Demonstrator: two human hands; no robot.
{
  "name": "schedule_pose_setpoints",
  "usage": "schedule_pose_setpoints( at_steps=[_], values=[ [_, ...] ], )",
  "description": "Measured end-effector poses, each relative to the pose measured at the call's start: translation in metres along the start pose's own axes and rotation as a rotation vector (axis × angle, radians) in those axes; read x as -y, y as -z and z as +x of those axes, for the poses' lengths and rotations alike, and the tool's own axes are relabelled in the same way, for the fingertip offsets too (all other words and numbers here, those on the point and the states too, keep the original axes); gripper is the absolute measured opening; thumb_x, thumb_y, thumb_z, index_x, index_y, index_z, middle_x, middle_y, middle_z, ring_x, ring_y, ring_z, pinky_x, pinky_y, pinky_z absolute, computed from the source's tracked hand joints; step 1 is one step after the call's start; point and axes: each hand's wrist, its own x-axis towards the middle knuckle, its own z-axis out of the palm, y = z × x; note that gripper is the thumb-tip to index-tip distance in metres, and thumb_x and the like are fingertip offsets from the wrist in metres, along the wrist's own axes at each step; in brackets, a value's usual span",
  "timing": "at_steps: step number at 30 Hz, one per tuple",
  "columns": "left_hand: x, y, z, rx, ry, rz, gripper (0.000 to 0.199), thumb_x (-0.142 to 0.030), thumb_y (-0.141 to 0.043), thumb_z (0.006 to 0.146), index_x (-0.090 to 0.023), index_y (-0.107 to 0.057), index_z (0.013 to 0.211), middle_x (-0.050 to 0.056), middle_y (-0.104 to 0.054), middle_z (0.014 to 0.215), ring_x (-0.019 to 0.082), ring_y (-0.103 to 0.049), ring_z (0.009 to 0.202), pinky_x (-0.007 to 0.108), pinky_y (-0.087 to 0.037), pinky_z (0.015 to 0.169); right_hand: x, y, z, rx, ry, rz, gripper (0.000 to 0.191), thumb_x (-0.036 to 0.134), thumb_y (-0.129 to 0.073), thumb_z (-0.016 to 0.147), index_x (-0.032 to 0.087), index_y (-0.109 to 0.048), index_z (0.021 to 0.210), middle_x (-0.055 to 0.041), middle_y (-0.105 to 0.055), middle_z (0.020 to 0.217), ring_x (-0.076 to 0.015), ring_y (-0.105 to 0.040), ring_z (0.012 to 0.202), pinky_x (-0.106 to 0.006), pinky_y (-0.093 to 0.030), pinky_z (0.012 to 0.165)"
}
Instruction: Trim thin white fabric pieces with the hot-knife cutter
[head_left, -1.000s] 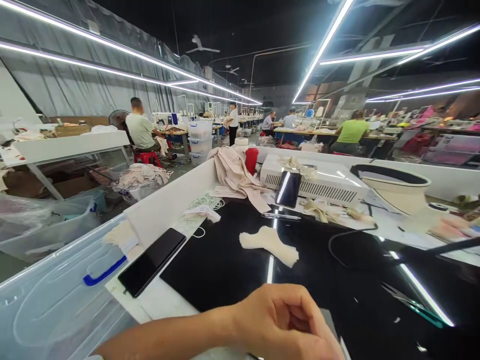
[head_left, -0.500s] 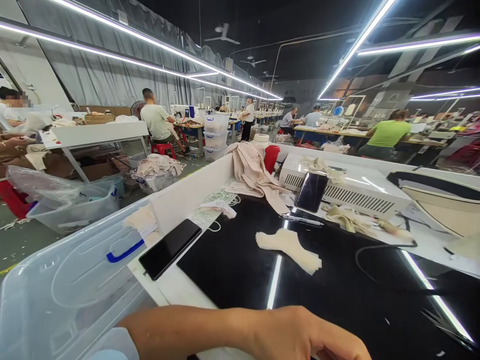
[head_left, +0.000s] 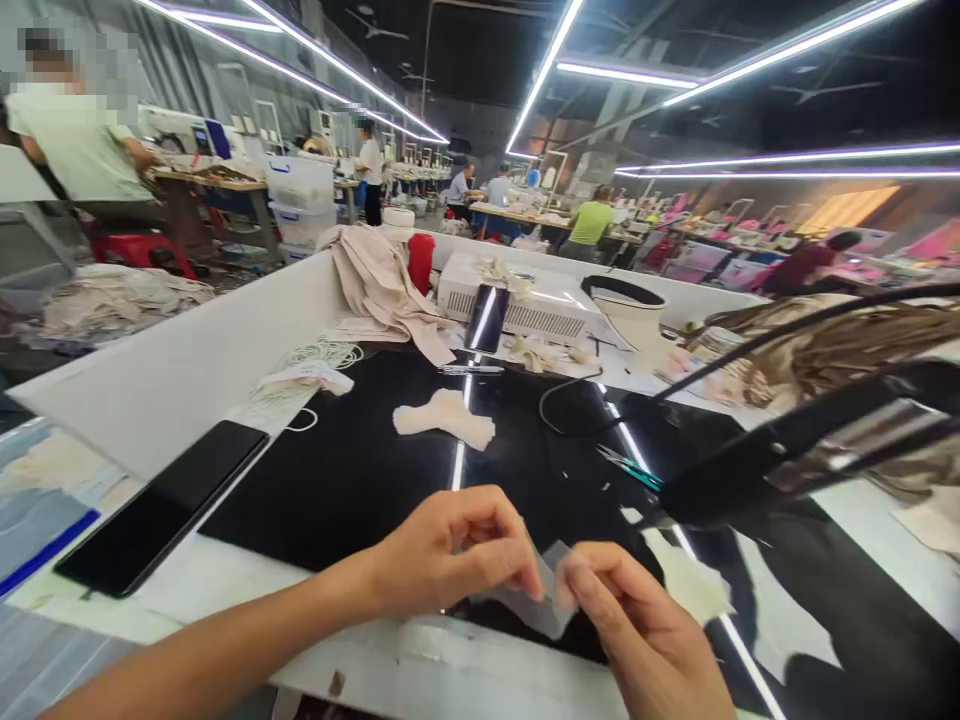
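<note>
Translucent film (head_left: 544, 617) is being pinched by my left hand (head_left: 457, 555) and right hand (head_left: 649, 625), apparently steadying it from 2 sides.

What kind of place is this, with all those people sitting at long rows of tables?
Most likely a sewing workshop: a white sewing machine stands on a table at the left, fabric pieces are heaped on the white bench, and small scissors lie on its black surface.

Strip lights (head_left: 551, 75) glowing white under dark ceiling. Grey curtain (head_left: 176, 75) hanging along left wall. Wooden-topped work tables (head_left: 517, 213) running back in rows, sewing machines lining them. Red stool (head_left: 142, 252) standing at left, clear bins (head_left: 300, 200) stacking beside table.
</note>
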Motion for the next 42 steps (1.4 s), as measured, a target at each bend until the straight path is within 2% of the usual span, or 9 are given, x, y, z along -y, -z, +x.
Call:
schedule_pose_setpoints(
  at_steps=[6, 9, 14, 19, 22, 26, 32, 36, 42],
  values=[
    [0.014, 0.001, 0.005, -0.051, 0.202, -0.121, 0.042, -0.045, -0.083, 0.085, -0.017, -0.060, 0.105, 0.004, -0.068, 0.101, 0.016, -0.073, 0.071, 0.023, -0.059, 0.054, 0.008, -0.009, -0.003, 0.029, 0.054, -0.039, 0.036, 0.059, -0.069, 0.090, 0.026, -0.070, 0.076, 0.0026, -0.065, 0.069, -0.0151, -0.058, 0.067, -0.023, -0.047, 0.064],
    [0.016, -0.001, 0.003, -0.017, 0.310, -0.094, 0.032, -0.039, -0.082, 0.085, -0.015, -0.064, 0.098, 0.002, -0.069, 0.087, 0.012, -0.069, 0.062, 0.020, -0.055, 0.050, 0.001, -0.012, -0.002, 0.055, 0.090, -0.065, 0.034, 0.056, -0.065, 0.094, 0.026, -0.070, 0.080, 0.0024, -0.066, 0.070, -0.0148, -0.059, 0.065, -0.023, -0.049, 0.063],
    [0.014, -0.003, 0.002, -0.114, 0.384, 0.001, 0.021, -0.033, -0.076, 0.087, -0.014, -0.065, 0.084, -0.001, -0.068, 0.072, 0.008, -0.059, 0.053, 0.018, -0.051, 0.048, -0.016, -0.012, -0.004, -0.073, 0.157, -0.106, 0.033, 0.058, -0.062, 0.097, 0.030, -0.063, 0.114, 0.0030, -0.072, 0.084, -0.0147, -0.064, 0.070, -0.022, -0.054, 0.066],
    [0.017, -0.001, 0.001, -0.178, 0.407, 0.143, 0.019, -0.034, -0.071, 0.090, -0.016, -0.067, 0.088, -0.003, -0.065, 0.073, 0.009, -0.059, 0.056, 0.019, -0.049, 0.049, -0.027, -0.005, -0.002, -0.070, 0.391, -0.369, 0.014, 0.040, -0.062, 0.102, 0.030, -0.070, 0.099, 0.0007, -0.070, 0.087, -0.0158, -0.067, 0.076, -0.023, -0.056, 0.072],
    [0.018, 0.000, 0.000, -0.223, 0.411, 0.232, 0.017, -0.034, -0.070, 0.092, -0.020, -0.065, 0.100, -0.005, -0.063, 0.077, 0.011, -0.062, 0.061, 0.021, -0.051, 0.053, -0.032, -0.004, 0.005, -0.059, 0.512, -0.482, 0.015, 0.033, -0.058, 0.105, 0.030, -0.072, 0.103, -0.0004, -0.073, 0.093, -0.0157, -0.070, 0.080, -0.023, -0.057, 0.076],
    [0.016, 0.002, -0.001, -0.250, 0.356, 0.532, 0.010, -0.032, -0.065, 0.096, -0.024, -0.060, 0.100, -0.008, -0.063, 0.079, 0.011, -0.058, 0.064, 0.023, -0.046, 0.060, -0.039, -0.005, 0.012, -0.051, 0.593, -0.578, 0.019, 0.032, -0.053, 0.108, 0.029, -0.072, 0.109, -0.0022, -0.075, 0.100, -0.0164, -0.074, 0.087, -0.023, -0.058, 0.077],
    [0.023, 0.005, -0.004, -0.116, 0.089, 1.173, 0.014, -0.021, -0.058, 0.103, -0.021, -0.060, 0.089, -0.005, -0.064, 0.081, 0.014, -0.059, 0.071, 0.028, -0.040, 0.066, -0.047, -0.011, 0.017, -0.136, 0.698, -0.781, 0.032, 0.035, -0.043, 0.111, 0.026, -0.073, 0.112, -0.0017, -0.075, 0.093, -0.0143, -0.074, 0.076, -0.023, -0.054, 0.063],
    [0.030, 0.006, -0.004, -0.082, 0.000, 1.325, 0.015, -0.020, -0.060, 0.103, -0.021, -0.062, 0.087, -0.003, -0.065, 0.082, 0.015, -0.062, 0.073, 0.029, -0.042, 0.067, -0.043, -0.014, 0.019, -0.163, 0.740, -0.899, 0.038, 0.036, -0.038, 0.113, 0.024, -0.073, 0.106, -0.0006, -0.074, 0.088, -0.0124, -0.073, 0.072, -0.022, -0.051, 0.057],
    [0.034, 0.007, -0.005, -0.079, -0.046, 1.386, 0.015, -0.019, -0.065, 0.101, -0.021, -0.063, 0.086, -0.004, -0.065, 0.081, 0.016, -0.063, 0.073, 0.031, -0.043, 0.066, -0.043, -0.015, 0.021, -0.158, 0.776, -0.981, 0.039, 0.033, -0.036, 0.113, 0.023, -0.073, 0.105, -0.0001, -0.072, 0.084, -0.0129, -0.069, 0.069, -0.024, -0.049, 0.057]
  ],
)
